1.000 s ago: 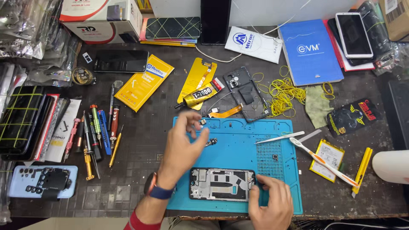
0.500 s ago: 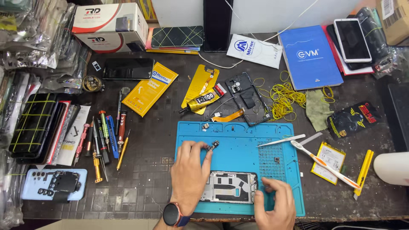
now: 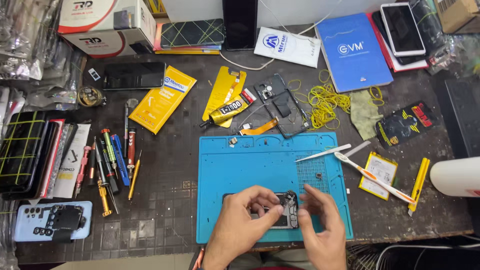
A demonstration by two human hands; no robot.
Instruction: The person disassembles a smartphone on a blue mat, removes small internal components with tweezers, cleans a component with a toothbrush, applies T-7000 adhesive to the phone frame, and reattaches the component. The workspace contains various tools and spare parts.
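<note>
An opened phone with its inner boards bare lies at the near edge of a blue repair mat. My left hand covers most of it, thumb and forefinger pinched on the phone's upper right part. My right hand hovers at the phone's right end with fingers curled and apart, fingertips just beside the frame. Whether a small part sits between my fingers is hidden. A tiny loose part rests near the mat's top left corner.
A white spudger and orange-white tweezers lie at the mat's right. Screwdrivers lie to the left, a glue tube and phone back frame behind the mat. Yellow rubber bands and a small battery are also there.
My left hand came back from the mat's upper part and settled onto the phone. My right hand shifted from the phone's lower right corner up to its right end.
</note>
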